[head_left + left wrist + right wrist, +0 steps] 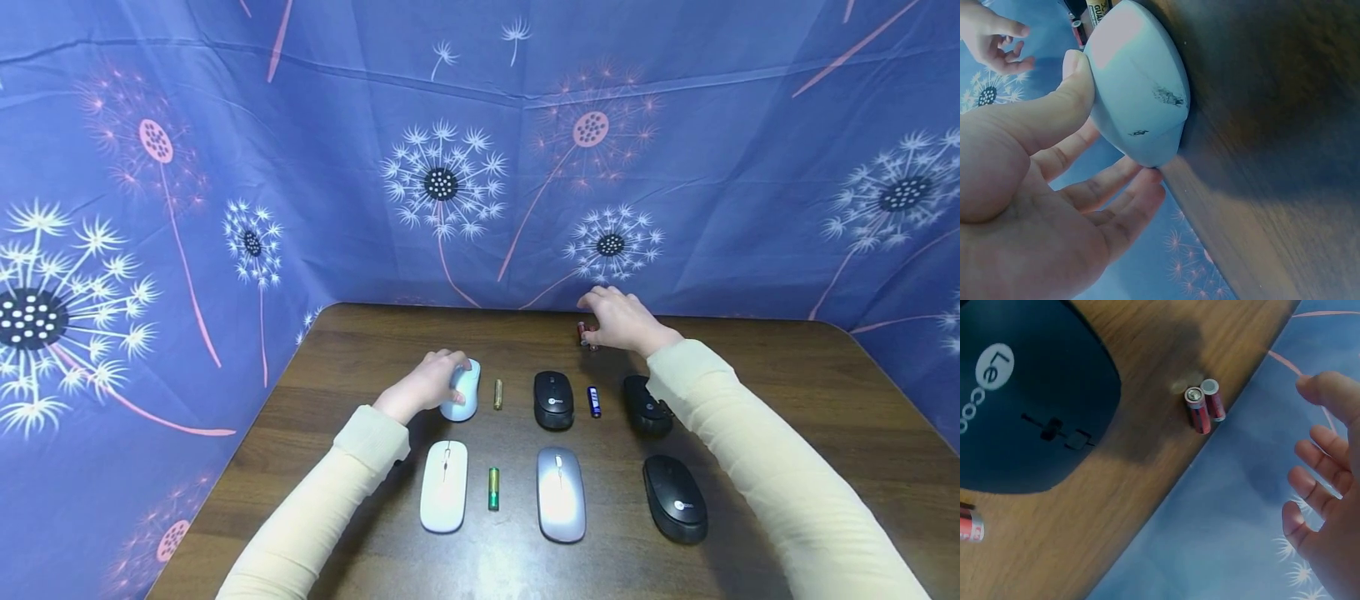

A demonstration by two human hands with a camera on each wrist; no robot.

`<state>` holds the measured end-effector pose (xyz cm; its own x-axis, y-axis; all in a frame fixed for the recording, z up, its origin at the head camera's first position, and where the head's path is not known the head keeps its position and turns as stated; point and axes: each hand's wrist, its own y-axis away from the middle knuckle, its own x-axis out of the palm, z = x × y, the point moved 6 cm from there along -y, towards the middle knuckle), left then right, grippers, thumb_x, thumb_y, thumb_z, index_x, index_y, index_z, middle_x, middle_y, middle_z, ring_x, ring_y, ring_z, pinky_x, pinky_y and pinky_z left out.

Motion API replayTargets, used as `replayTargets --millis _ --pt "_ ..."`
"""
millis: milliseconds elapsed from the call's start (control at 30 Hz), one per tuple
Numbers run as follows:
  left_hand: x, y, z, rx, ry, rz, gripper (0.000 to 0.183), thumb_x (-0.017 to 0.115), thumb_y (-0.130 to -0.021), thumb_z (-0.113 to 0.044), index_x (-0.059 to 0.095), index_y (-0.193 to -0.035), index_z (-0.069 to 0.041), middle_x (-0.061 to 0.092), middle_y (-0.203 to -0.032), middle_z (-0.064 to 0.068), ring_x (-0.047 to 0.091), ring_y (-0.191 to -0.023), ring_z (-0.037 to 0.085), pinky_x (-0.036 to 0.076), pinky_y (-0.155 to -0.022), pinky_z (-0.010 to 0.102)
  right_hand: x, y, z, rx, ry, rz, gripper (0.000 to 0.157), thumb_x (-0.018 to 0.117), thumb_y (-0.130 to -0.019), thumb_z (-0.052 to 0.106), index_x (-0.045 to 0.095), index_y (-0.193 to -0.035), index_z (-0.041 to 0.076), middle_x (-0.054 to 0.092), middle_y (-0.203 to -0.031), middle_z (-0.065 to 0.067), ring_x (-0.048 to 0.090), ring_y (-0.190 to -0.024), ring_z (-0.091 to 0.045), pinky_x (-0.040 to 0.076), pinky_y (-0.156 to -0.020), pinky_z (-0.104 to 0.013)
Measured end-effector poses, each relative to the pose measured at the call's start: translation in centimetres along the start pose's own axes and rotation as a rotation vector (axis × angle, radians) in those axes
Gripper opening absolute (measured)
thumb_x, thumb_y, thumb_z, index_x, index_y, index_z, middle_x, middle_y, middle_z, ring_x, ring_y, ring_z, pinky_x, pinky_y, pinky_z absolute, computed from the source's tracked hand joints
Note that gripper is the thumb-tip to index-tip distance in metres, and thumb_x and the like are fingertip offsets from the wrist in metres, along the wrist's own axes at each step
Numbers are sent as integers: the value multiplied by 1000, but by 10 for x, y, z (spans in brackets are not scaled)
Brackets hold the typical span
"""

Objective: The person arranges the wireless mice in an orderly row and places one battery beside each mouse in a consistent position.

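In the head view my left hand (pixel 429 382) holds a light-blue computer mouse (pixel 467 390) at the back left of the table. The left wrist view shows the thumb (pixel 1071 81) against one side of this mouse (pixel 1138 81) and fingertips at its end; dark scuffs mark its shell. My right hand (pixel 624 322) hovers at the table's back edge over small red batteries (pixel 582 333). Two of these batteries (pixel 1199 414) stand upright side by side in the right wrist view. There the right hand (pixel 1329 469) is apart from them, fingers loosely bent, holding nothing.
A gold battery (pixel 498 394), a blue battery (pixel 594 402) and a green battery (pixel 493 489) lie between the mice. Around them are a white mouse (pixel 444 487), a grey mouse (pixel 561 496) and several black mice (pixel 553 400). A blue dandelion-print cloth (pixel 337 167) hangs behind the wooden table.
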<state>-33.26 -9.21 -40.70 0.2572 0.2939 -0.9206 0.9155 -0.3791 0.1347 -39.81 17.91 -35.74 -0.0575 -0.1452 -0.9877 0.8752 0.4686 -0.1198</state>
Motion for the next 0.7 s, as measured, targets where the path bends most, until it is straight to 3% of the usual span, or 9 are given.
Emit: replayTargets --millis 700 --pt "1 -1 3 16 5 2 52 77 -76 -16 56 -123 -10 52 -130 16 44 -121 35 41 -98 45 42 -13 -13 64 14 84 53 75 -77 24 58 -122 1 55 -123 -17 48 -113 -38 41 -84 -58"
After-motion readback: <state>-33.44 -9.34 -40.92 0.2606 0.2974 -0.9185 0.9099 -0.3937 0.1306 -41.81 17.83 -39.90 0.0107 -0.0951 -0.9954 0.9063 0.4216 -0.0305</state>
